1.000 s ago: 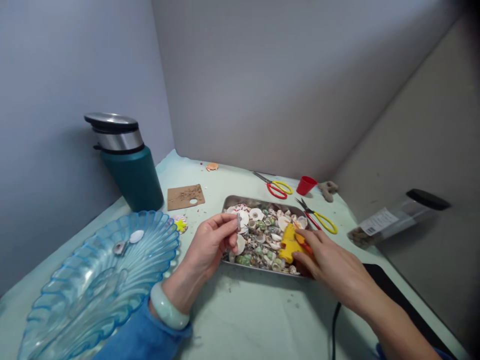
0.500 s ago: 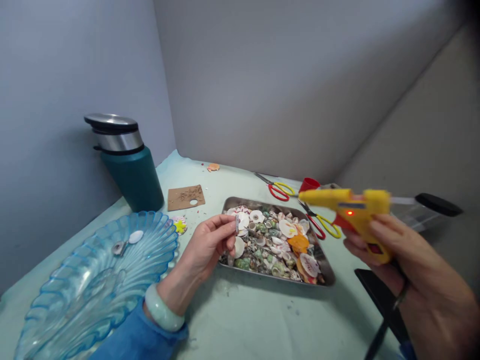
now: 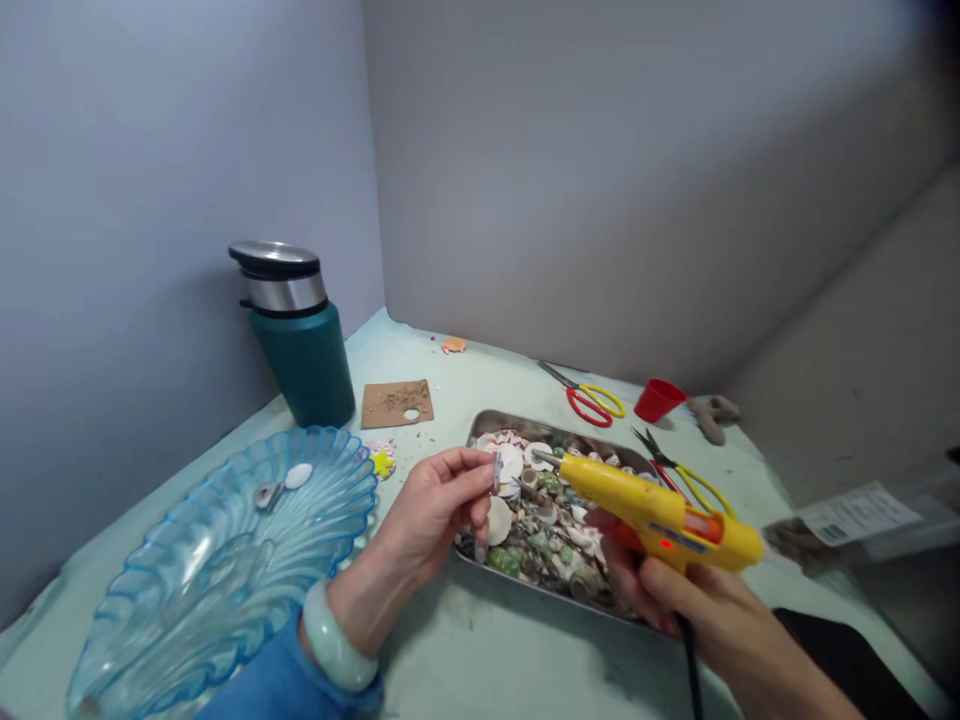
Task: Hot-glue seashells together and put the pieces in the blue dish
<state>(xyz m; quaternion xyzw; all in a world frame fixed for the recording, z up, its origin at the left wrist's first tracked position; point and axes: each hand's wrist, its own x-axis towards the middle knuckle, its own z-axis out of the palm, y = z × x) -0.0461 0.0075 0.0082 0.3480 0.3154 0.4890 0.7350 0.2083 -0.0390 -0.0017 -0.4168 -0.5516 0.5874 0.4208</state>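
Between thumb and fingertips, my left hand (image 3: 439,505) pinches a small greyish piece (image 3: 496,470) whose kind is too small to make out. My right hand (image 3: 675,590) grips a yellow hot glue gun (image 3: 637,495) with a lit red light. Its metal nozzle points left and stands a short way right of the pinched piece. Under both hands lies a metal tray (image 3: 525,583) filled with seashells (image 3: 547,515), partly covered by the gun and right hand. A blue scalloped dish (image 3: 225,560) left of my left arm holds a white oval piece (image 3: 298,475) and a small metallic piece (image 3: 267,495).
A teal bottle (image 3: 304,365) stands at the back left, near brown cardboard (image 3: 397,403). Behind the tray lie scissors (image 3: 589,398), a red cup (image 3: 660,400) and yellow-and-red-handled snips (image 3: 701,488). A labelled plastic bag (image 3: 862,515) sits at the right. The gun's black cord (image 3: 688,665) hangs down.
My right hand has brought the glue gun left and down, its nozzle now close to the piece in my left hand. The whole view has shifted, showing more at the right.
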